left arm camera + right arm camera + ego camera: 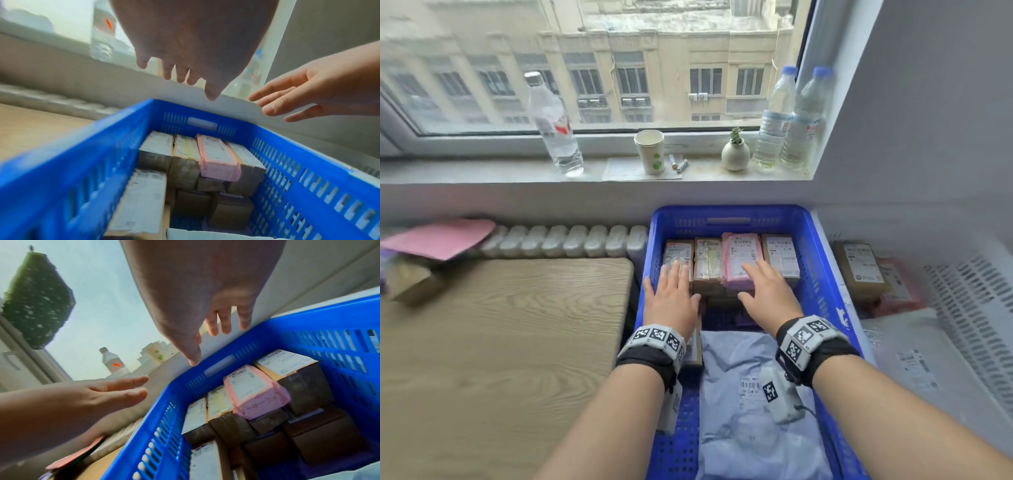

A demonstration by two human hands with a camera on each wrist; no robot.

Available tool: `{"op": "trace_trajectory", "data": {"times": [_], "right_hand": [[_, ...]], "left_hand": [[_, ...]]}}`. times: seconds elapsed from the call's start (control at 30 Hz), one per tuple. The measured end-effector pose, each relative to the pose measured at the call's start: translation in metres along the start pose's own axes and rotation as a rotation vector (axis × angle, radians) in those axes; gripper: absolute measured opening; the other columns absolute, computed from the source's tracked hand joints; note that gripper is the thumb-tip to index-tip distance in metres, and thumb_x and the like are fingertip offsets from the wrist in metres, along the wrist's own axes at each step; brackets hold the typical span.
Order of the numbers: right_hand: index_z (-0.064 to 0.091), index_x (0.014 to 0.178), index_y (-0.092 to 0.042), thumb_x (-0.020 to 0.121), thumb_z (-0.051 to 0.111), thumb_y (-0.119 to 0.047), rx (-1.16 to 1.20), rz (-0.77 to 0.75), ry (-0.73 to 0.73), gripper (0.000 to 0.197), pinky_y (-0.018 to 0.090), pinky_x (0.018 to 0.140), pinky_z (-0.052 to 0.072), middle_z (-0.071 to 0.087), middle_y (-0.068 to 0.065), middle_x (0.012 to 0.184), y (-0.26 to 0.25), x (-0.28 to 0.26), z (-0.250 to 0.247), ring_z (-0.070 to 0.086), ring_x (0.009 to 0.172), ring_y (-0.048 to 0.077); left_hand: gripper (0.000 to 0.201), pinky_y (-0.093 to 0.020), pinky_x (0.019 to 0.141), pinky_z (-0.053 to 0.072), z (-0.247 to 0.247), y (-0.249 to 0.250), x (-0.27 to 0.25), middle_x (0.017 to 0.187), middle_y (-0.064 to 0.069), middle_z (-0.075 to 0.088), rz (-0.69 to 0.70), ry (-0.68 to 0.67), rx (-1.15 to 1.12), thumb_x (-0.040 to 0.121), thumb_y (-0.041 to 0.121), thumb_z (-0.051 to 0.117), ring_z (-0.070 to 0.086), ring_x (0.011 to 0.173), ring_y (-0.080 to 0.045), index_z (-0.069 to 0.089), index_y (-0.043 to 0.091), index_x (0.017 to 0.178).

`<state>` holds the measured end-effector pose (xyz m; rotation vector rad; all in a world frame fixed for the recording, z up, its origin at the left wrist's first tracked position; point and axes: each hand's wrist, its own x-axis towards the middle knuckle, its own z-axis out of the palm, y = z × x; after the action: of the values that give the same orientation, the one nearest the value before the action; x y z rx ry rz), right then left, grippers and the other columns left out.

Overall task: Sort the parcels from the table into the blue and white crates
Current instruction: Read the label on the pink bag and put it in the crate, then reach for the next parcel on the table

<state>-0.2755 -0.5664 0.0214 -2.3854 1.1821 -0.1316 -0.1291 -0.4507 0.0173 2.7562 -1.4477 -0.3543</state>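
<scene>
The blue crate [822, 260] [82, 146] [308, 324] holds a back row of labelled brown boxes [678, 257] and a pink parcel [741, 260] [216, 155] [252, 387]. A grey-blue mailer [750, 411] lies at its front. My left hand [674, 284] [179, 73] [92, 395] and right hand [763, 281] [298, 94] [216, 313] hover over that row, fingers straight and spread, holding nothing. The wrist views show both above the crate's rim, apart from the parcels. To the right, the white crate [976, 301] holds a brown box [859, 263], a pink parcel and a white mailer [914, 363].
The wooden table [500, 342] is on the left, with a brown box [410, 281] and a pink mailer [441, 238] at its far left corner. A radiator [565, 240] runs behind it. The windowsill carries bottles [554, 126], a paper cup [650, 150] and a small vase [735, 154].
</scene>
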Motion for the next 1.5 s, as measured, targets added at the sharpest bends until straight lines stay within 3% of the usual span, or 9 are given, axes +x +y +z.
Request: {"op": "trace_trajectory", "data": {"times": [0.3, 0.53, 0.8, 0.93, 1.17, 1.33, 1.5], "right_hand": [[0.029, 0.153, -0.024, 0.096, 0.057, -0.034, -0.077, -0.188, 0.015, 0.065, 0.039, 0.12, 0.018, 0.02, 0.007, 0.162, -0.075, -0.079, -0.014, 0.017, 0.149, 0.024], [0.032, 0.152, -0.021, 0.094, 0.061, -0.032, -0.068, -0.361, -0.004, 0.066, 0.038, 0.121, 0.018, 0.021, 0.008, 0.162, -0.166, -0.12, 0.004, 0.017, 0.149, 0.024], [0.038, 0.15, -0.021, 0.093, 0.063, -0.034, -0.038, -0.467, -0.02, 0.064, 0.039, 0.121, 0.019, 0.025, 0.007, 0.161, -0.303, -0.16, 0.059, 0.02, 0.148, 0.024], [0.038, 0.15, -0.023, 0.094, 0.061, -0.033, 0.011, -0.491, -0.051, 0.061, 0.04, 0.118, 0.027, 0.027, 0.004, 0.16, -0.383, -0.191, 0.106, 0.028, 0.145, 0.023], [0.036, 0.151, -0.025, 0.096, 0.059, -0.032, 0.031, -0.51, -0.116, 0.06, 0.037, 0.118, 0.026, 0.027, 0.003, 0.159, -0.49, -0.229, 0.18, 0.023, 0.147, 0.02], [0.037, 0.15, -0.022, 0.095, 0.059, -0.032, 0.0, -0.528, -0.157, 0.06, 0.035, 0.116, 0.028, 0.032, 0.003, 0.157, -0.544, -0.222, 0.214, 0.028, 0.144, 0.02], [0.038, 0.149, -0.018, 0.094, 0.06, -0.031, -0.007, -0.568, -0.167, 0.06, 0.034, 0.114, 0.031, 0.039, 0.003, 0.152, -0.596, -0.183, 0.239, 0.036, 0.139, 0.021]], "left_hand": [[0.063, -0.051, 0.121, -0.005, -0.039, -0.04, -0.122, 0.164, 0.001, -0.016, -0.128, 0.027, -0.048, 0.105, 0.044, 0.019, -0.014, 0.151, -0.018, -0.01, 0.019, 0.156], [0.062, -0.051, 0.121, -0.004, -0.058, -0.114, -0.189, 0.164, 0.002, -0.012, -0.273, 0.09, -0.082, 0.106, 0.044, 0.02, -0.011, 0.151, -0.017, -0.006, 0.019, 0.156], [0.062, -0.052, 0.121, -0.003, -0.073, -0.25, -0.258, 0.165, 0.001, -0.008, -0.379, 0.164, -0.078, 0.105, 0.045, 0.021, -0.007, 0.152, -0.019, -0.002, 0.02, 0.157], [0.062, -0.05, 0.121, -0.003, -0.078, -0.338, -0.297, 0.165, 0.001, -0.008, -0.409, 0.152, -0.056, 0.105, 0.045, 0.021, -0.008, 0.152, -0.018, -0.002, 0.019, 0.157], [0.06, -0.049, 0.122, -0.002, -0.081, -0.466, -0.351, 0.165, 0.001, -0.006, -0.464, 0.141, -0.095, 0.105, 0.043, 0.022, -0.006, 0.152, -0.017, 0.004, 0.019, 0.157], [0.06, -0.049, 0.122, 0.002, -0.081, -0.537, -0.358, 0.165, -0.001, -0.004, -0.529, 0.156, -0.149, 0.105, 0.044, 0.022, -0.003, 0.152, -0.02, 0.005, 0.019, 0.157], [0.059, -0.048, 0.122, 0.002, -0.083, -0.595, -0.337, 0.165, -0.003, 0.0, -0.591, 0.166, -0.18, 0.105, 0.042, 0.024, 0.0, 0.152, -0.021, 0.007, 0.018, 0.157]]}}
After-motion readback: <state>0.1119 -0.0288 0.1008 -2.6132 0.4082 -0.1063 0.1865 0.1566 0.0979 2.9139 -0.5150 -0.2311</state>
